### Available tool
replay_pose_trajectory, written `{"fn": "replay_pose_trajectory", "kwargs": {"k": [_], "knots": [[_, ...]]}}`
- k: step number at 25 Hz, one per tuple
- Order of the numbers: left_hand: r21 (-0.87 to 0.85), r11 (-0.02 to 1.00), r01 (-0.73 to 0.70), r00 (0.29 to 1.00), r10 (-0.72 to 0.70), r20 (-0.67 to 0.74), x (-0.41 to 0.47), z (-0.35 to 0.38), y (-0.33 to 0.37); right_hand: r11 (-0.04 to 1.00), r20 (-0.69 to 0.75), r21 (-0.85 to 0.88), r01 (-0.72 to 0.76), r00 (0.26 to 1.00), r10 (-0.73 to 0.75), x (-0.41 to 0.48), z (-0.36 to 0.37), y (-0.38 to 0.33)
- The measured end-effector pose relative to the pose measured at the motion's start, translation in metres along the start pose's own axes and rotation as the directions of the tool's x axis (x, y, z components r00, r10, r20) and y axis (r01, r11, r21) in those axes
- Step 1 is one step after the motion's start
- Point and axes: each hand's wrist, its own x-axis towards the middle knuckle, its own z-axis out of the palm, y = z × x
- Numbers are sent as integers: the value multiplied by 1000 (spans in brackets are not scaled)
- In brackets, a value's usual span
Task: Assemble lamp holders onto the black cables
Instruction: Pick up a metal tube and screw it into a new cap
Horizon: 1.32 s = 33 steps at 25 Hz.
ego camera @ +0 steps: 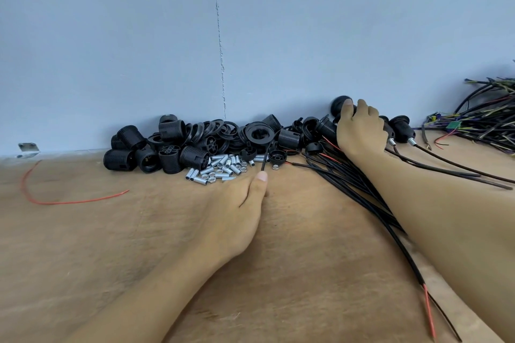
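At the far left a metal bracket [28,149] sits where the wall [111,36] meets the brown table [139,245]. A loose red wire [55,200] curves on the table near it. Right of that, a holder pile [172,145] of black threaded shells and rings lies against the wall. Small metal tubes [220,167] and nuts are scattered at its near edge.

The left hand [237,203] lies palm down, reaching into the tubes. Its thumb is straight, and its tip is just beside the end of a single cable [267,152] that rises toward the pile. The other fingers are hidden under the hand, so I cannot tell whether they grip anything.

A bundle of black cables [348,175] fans from the pile toward the near right, passing under the right forearm. The right hand [359,131] is at the wall, fingers curled and thumb pressed on a black holder [341,104]. Just right of it lie finished holders [400,125] with cables trailing right. A wire tangle [487,120] fills the far right corner.
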Motion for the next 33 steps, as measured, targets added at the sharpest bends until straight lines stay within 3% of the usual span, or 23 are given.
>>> {"fn": "replay_pose_trajectory", "kwargs": {"k": [3,6,10,13,20,24,33], "knots": [[-8,1000,-16,1000,16,9,-1,0,2,1000,-28,-18,25,999,-26,-2,-3,-3],[61,998,-26,999,24,34,0,-1,2,974,-77,-95,203,974,-211,-13,-5,-13],[143,989,-19,999,12,48,1,-1,0,817,-45,-196,542,828,-560,-39,-4,-30],[138,990,-29,999,23,45,0,-1,0,723,25,-120,681,730,-683,-62,5,-40],[122,992,-43,998,39,39,1,0,0,785,113,68,615,777,-619,-93,19,-39],[130,989,-69,997,64,43,1,-1,-2,790,130,89,606,780,-613,-100,15,-36],[262,951,-164,986,156,50,-2,-4,-2,688,407,83,721,606,-684,-122,18,-63]]}}
